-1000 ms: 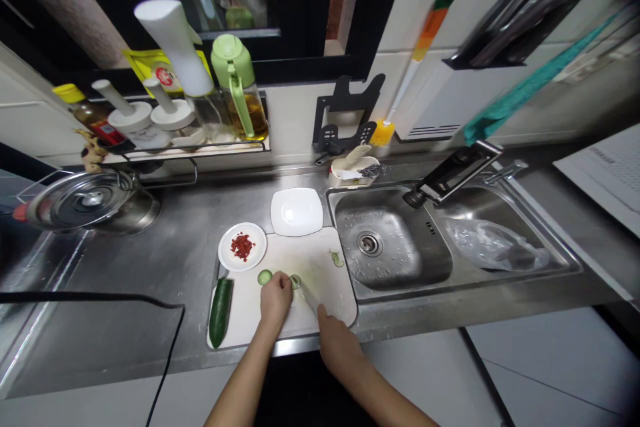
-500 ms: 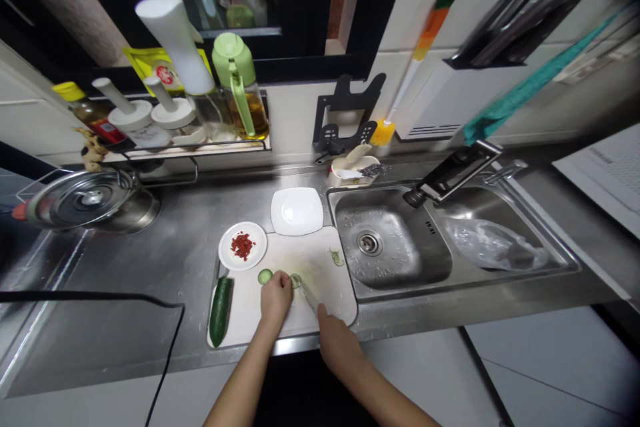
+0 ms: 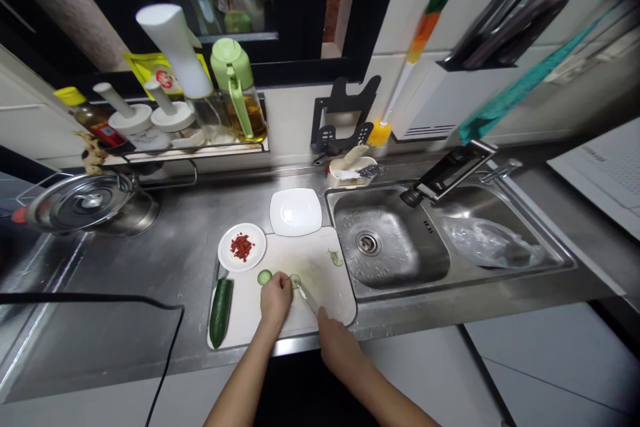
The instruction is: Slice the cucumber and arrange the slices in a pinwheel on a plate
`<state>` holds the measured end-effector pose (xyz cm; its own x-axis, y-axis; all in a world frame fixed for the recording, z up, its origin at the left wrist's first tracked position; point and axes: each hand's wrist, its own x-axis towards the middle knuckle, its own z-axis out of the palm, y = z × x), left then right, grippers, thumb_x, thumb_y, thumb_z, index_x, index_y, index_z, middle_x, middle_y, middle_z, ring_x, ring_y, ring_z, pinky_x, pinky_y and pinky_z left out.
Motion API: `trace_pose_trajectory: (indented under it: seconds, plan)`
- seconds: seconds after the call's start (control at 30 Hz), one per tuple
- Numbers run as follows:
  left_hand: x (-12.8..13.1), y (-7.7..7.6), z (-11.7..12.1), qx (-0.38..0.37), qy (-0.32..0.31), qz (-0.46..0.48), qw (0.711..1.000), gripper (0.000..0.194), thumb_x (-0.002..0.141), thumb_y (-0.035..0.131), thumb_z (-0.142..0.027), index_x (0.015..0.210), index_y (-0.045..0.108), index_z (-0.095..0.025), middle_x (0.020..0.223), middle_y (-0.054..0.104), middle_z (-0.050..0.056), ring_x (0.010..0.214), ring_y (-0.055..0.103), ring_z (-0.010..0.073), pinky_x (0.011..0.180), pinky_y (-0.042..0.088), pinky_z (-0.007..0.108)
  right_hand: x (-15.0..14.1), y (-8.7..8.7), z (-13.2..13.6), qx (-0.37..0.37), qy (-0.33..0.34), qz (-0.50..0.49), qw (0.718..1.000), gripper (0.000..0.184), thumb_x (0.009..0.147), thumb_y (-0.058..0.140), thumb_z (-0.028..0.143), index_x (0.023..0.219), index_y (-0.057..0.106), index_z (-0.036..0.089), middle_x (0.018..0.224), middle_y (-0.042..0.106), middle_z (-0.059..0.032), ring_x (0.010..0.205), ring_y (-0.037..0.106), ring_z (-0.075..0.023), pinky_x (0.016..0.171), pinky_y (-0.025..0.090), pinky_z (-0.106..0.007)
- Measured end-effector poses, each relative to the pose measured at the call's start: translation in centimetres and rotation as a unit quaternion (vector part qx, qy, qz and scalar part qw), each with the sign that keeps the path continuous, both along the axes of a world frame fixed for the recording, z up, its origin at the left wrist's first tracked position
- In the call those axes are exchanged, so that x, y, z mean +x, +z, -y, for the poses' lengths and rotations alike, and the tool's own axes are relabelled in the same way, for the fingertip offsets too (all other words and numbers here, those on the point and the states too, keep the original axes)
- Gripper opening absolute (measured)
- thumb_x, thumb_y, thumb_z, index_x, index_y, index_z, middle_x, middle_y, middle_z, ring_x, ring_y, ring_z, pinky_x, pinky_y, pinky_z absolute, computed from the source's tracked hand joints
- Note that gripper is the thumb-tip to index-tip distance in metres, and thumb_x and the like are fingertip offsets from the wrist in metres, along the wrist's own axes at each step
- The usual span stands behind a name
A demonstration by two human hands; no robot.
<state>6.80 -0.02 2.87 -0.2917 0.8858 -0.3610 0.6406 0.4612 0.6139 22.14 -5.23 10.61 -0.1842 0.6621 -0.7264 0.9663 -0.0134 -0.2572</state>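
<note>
My left hand (image 3: 276, 297) is closed over the white cutting board (image 3: 313, 251), its fingertips pinching the edge of a thin cucumber slice (image 3: 295, 281). In my right hand (image 3: 340, 345) is a knife (image 3: 310, 299), its tip end against that slice. Just left of my left fingers lies another cucumber piece (image 3: 265, 277), pale green and round. A long piece of dark green cucumber (image 3: 221, 313) rests along the board's left edge. Several thin green peel strips (image 3: 335, 257) lie at the board's right side.
A white plate of chopped red bits (image 3: 242, 247) overlaps the board's upper left; a white square plate (image 3: 296, 212) sits behind it. The steel sink (image 3: 395, 247) is at the right, with a plastic bag (image 3: 493, 243) in its second basin. A lidded pot (image 3: 90, 203) stands far left.
The camera view has shifted slightly. Both hands keep nearly the same place, and the knife blade shows a little more clearly beside the slice.
</note>
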Motion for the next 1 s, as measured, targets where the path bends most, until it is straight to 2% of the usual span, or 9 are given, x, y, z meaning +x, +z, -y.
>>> trace_pose_trajectory:
  seconds: [0.27,0.37,0.5,0.67,0.8,1.0]
  plan:
    - [0.0,0.2,0.3,0.039,-0.007,0.03,0.999,0.018,0.08,0.048,-0.026,0.074,0.063,-0.019,0.067,0.064,0.001,0.063,0.057,0.0137,0.063,0.036,0.024,1.4,-0.5,1.5,-0.004,0.0,0.017,1.0,0.066,0.076,0.031,-0.005,0.14,0.031,0.007,0.109,0.063,-0.0191,0.102,0.06,-0.0257,0.082,0.045,-0.032]
    - [-0.6,0.5,0.3,0.044,0.001,0.041,0.998,0.02,0.08,0.049,-0.031,0.077,0.064,-0.02,0.07,0.066,0.002,0.065,0.059,0.0148,0.065,0.038,0.025,1.6,-0.6,1.6,0.0,0.0,0.014,1.0,0.067,0.075,0.033,-0.005,0.141,0.03,0.007,0.111,0.062,-0.0201,0.104,0.059,-0.0269,0.083,0.045,-0.034]
    - [-2.4,1.0,0.3,0.049,0.048,0.048,0.996,0.027,0.078,0.05,-0.043,0.077,0.064,-0.02,0.071,0.067,0.002,0.066,0.06,0.0161,0.066,0.04,0.025,1.7,-0.8,1.6,0.003,-0.002,0.008,1.0,0.069,0.073,0.035,-0.006,0.141,0.031,0.007,0.108,0.064,-0.0197,0.103,0.06,-0.0271,0.082,0.046,-0.034]
    - [-5.2,1.3,0.5,0.05,0.108,0.032,0.992,0.027,0.075,0.051,-0.042,0.081,0.065,-0.02,0.075,0.069,0.002,0.069,0.062,0.0174,0.067,0.042,0.026,1.9,-1.5,1.7,0.003,-0.014,0.007,1.0,0.068,0.074,0.035,-0.005,0.14,0.034,0.01,0.107,0.065,-0.0174,0.099,0.061,-0.0256,0.078,0.046,-0.033]
    - [-6.3,1.0,0.8,0.036,0.123,0.001,0.992,0.024,0.075,0.049,-0.038,0.079,0.066,-0.021,0.077,0.07,0.003,0.072,0.064,0.0189,0.069,0.042,0.027,2.0,-1.5,1.7,0.006,0.002,0.015,1.0,0.07,0.072,0.033,-0.006,0.141,0.032,0.008,0.109,0.064,-0.0183,0.101,0.06,-0.0266,0.079,0.046,-0.033]
    - [-6.3,-0.2,1.0,0.035,0.139,-0.01,0.99,0.026,0.074,0.05,-0.039,0.085,0.065,-0.02,0.079,0.071,0.005,0.073,0.065,0.0204,0.07,0.044,0.029,2.3,-1.5,1.8,0.007,0.017,0.018,1.0,0.068,0.074,0.029,-0.006,0.141,0.032,0.006,0.111,0.062,-0.0198,0.104,0.058,-0.0267,0.083,0.045,-0.033]
